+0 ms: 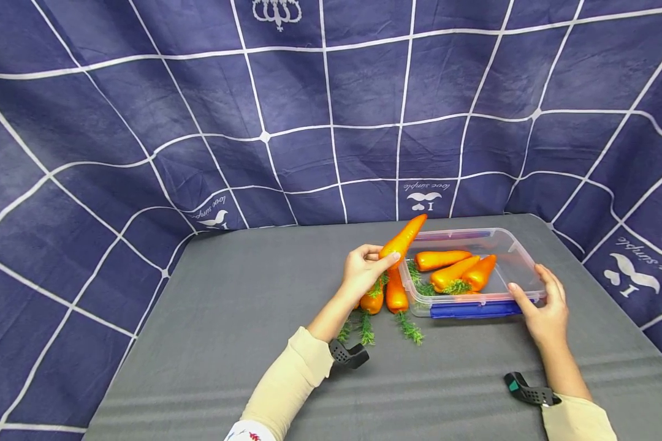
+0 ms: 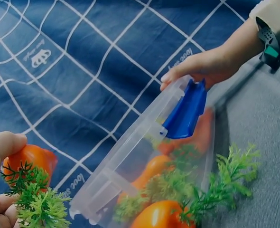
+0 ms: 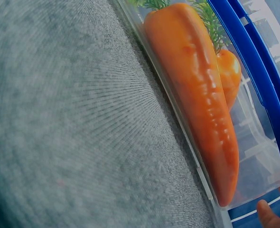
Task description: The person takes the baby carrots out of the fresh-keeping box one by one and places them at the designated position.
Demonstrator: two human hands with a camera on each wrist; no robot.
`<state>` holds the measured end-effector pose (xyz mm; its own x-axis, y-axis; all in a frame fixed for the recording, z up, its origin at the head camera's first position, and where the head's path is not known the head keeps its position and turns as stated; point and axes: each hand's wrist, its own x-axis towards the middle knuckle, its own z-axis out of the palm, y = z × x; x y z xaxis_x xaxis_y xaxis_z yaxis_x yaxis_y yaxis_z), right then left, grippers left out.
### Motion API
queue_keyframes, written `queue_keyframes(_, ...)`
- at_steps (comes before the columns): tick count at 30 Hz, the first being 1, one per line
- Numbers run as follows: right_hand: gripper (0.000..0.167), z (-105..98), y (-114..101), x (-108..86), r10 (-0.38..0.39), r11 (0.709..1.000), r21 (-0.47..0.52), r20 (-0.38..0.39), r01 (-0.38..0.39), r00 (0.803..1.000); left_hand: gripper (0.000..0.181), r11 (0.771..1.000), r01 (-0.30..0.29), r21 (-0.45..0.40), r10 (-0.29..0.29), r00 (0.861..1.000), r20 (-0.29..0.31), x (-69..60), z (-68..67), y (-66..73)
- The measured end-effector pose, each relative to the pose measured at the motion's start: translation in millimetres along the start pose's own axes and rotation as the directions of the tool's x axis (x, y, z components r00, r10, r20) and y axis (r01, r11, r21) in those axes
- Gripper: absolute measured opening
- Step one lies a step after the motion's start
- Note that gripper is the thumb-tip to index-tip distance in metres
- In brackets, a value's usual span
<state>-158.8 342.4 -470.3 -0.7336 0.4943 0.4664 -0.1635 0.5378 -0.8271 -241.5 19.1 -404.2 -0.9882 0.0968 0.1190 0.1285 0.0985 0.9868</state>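
Observation:
My left hand [image 1: 360, 270] pinches an orange carrot [image 1: 406, 237] with green leaves between thumb and fingers. It is raised over the left end of a clear plastic box [image 1: 515, 245], tip pointing up and away. My right hand [image 1: 549, 311] holds the box at its right end, thumb by the front rim and fingers along the side. Several carrots with leafy tops, one of them an orange carrot [image 1: 442, 260], lie in the box. In the right wrist view a large carrot [image 3: 192, 90] shows through the box wall, with part of my right hand at the lower right corner.
Beside the box's left end, partly behind my left hand, lie more carrots [image 1: 396, 295] with leaves toward me. A blue clip flap [image 1: 474, 310] hangs on the box's front. Grey cloth [image 1: 243, 318] covers the table, and a dark blue checked curtain [image 1: 287, 153] hangs behind.

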Motion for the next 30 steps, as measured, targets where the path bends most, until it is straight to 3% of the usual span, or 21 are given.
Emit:
queue_keyframes(13, 0.062, 1, 2, 0.3, -0.001, 1.000, 0.005, -0.005, 0.001, 1.000, 0.038, 0.999, -0.048, 0.022, 0.049, 0.999, -0.018, -1.8, -24.9, -0.9)
queue_keyframes(18, 0.061, 2, 3, 0.3, -0.013, 1.000, 0.009, -0.008, 0.013, 1.000, 0.038, 0.996, -0.058, 0.064, 0.061, 0.997, -0.045, -9.5, -39.7, -9.5)
queue_keyframes(30, 0.062, 2, 2, 0.7, -0.017, 1.000, 0.012, -0.009, 0.017, 1.000, 0.038, 0.987, -0.014, 0.162, 0.032, 0.993, -0.110, -26.8, -72.4, -40.7)
